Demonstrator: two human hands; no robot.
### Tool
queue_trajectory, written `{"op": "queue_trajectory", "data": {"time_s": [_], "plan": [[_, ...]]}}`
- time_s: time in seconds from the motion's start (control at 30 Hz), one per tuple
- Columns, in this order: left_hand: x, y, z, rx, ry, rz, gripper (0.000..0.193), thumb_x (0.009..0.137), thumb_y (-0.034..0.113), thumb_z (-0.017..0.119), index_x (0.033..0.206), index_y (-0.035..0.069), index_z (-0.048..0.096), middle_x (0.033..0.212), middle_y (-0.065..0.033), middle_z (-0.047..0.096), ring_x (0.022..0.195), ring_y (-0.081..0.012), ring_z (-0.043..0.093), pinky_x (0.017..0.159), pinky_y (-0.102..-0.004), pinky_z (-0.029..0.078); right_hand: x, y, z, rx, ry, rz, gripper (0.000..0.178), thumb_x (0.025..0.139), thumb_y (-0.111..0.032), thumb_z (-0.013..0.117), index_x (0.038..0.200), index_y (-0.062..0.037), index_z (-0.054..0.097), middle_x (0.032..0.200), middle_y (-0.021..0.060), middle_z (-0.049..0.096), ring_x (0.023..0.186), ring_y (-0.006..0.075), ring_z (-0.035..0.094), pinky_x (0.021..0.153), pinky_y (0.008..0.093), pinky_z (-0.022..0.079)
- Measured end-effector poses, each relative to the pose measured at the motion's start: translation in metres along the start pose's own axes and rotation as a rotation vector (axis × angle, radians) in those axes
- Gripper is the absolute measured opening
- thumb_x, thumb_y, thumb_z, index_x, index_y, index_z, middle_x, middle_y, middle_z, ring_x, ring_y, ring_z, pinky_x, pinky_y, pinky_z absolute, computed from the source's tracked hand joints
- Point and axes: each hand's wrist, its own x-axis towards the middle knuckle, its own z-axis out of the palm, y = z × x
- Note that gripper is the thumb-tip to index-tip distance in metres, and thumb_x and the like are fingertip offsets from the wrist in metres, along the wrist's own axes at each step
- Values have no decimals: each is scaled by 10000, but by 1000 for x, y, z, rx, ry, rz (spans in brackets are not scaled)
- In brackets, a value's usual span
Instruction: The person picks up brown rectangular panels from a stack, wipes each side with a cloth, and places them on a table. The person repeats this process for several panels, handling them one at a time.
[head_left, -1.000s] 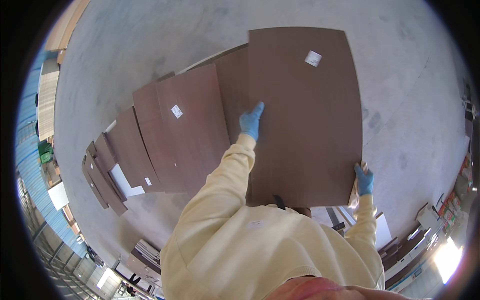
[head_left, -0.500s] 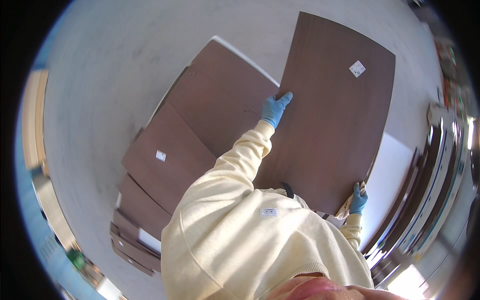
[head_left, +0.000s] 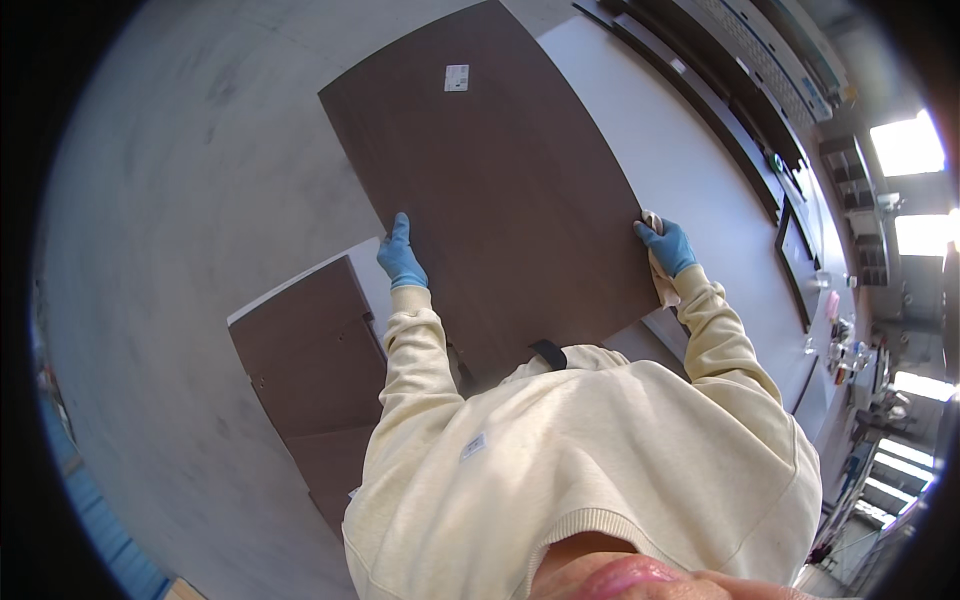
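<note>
A large, flat, rectangular dark-brown board (head_left: 500, 200) is held up at a slant in front of a cream sweatshirt (head_left: 600, 440), with a small white printed label (head_left: 456, 78) stuck near its far edge. The board's left edge is grasped by the blue-gloved left hand (head_left: 402, 258), whose thumb is laid along the face (the fingers are hidden behind it). Its right edge is clasped by the blue-gloved right hand (head_left: 670, 246), by which a crumpled beige cloth (head_left: 661, 282) is also pinched against the board. To the left of the board and lower down, other flat dark-brown panels (head_left: 300, 350) are laid overlapping on the grey concrete floor (head_left: 180, 230). To the board's right, a broad, smooth white surface (head_left: 640, 120) is seen, along whose far side long, narrow dark-brown strips (head_left: 715, 100) are set.
</note>
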Motion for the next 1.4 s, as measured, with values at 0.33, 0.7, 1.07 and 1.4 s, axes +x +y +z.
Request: {"op": "queue_trajectory", "data": {"time_s": [0.33,0.7,1.07,1.4], "plan": [[-107,-86,128,390,26,-18,527,829,471,853,979,-27,769,884,-16,700,792,-148,582,754,-370,521,58,196,-79,274,-75,6,440,944,-285,757,1245,33,718,1115,77,739,1020,155,655,940,303,509],[-155,-134,214,544,121,-49,504,862,473,819,965,-16,760,939,-138,782,874,-305,745,811,-396,572,105,335,-107,214,-48,143,519,944,-415,730,1164,56,734,1009,131,761,911,203,674,851,371,535],[-210,-165,273,462,127,-142,505,894,464,784,1096,3,735,1059,-125,771,921,-291,734,853,-390,565,154,345,-332,554,577,-180,438,989,-348,707,1222,23,707,982,112,740,847,202,690,786,339,570],[-260,-230,301,115,-75,-462,720,957,521,679,1447,15,527,1460,-146,565,1263,-300,582,1083,-408,487,101,335,-164,-533,162,-371,664,930,-489,667,1430,-67,550,1556,187,488,1442,381,452,1172,449,372]]}}
